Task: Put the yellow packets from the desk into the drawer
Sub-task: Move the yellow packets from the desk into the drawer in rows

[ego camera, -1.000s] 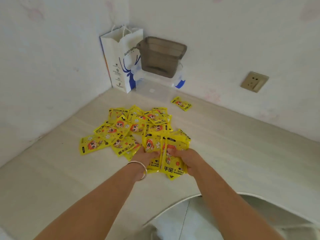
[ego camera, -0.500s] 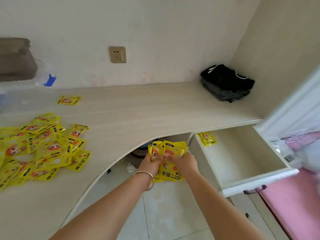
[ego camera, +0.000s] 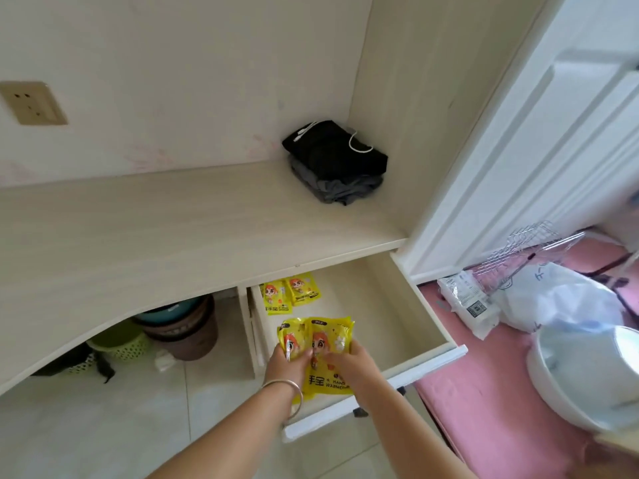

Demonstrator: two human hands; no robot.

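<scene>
Pale wood desk (ego camera: pixel 173 236) with open drawer (ego camera: pixel 397 305) below | bundle of yellow packets (ego camera: pixel 318 344) gripped by fingers of left hand (ego camera: pixel 285 363) and right hand (ego camera: pixel 349 363) curled round it, held over drawer floor, judged for setting down | two yellow packets (ego camera: pixel 288 297) already lying just beyond fingertips at drawer back | folded dark clothes (ego camera: pixel 335 160) stored far beyond on desk

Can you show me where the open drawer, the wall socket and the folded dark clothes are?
drawer (ego camera: pixel 397 318), head view, bare floor inside it.
wall socket (ego camera: pixel 33 103), head view, middle of its plate.
folded dark clothes (ego camera: pixel 332 155), head view, top black layer.
</scene>
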